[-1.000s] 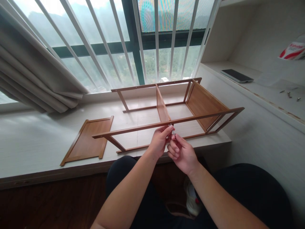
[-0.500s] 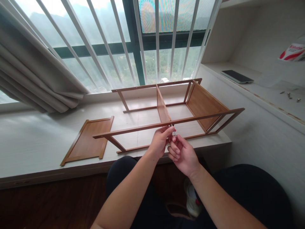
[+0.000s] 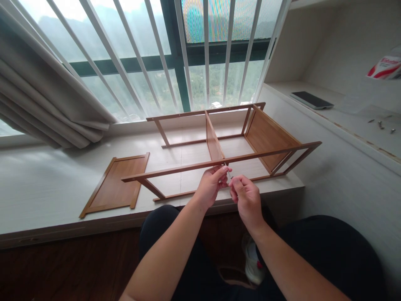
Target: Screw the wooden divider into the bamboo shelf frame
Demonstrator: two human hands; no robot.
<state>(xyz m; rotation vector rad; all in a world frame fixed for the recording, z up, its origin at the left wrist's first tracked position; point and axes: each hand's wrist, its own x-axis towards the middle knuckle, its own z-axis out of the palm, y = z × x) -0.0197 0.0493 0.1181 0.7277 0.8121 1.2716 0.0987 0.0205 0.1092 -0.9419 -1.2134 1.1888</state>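
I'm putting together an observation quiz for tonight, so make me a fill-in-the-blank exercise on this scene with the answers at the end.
1. The loose wooden panel lies to the ____ of the wooden frame.
2. The left hand and right hand are both at a thin metal piece, by the long side ____ from the window.
3. A grey ____ hangs at the window's left.
4. Small metal pieces lie to the ____ of the flat dark-topped device.

Missing words: left; farther; curtain; right.
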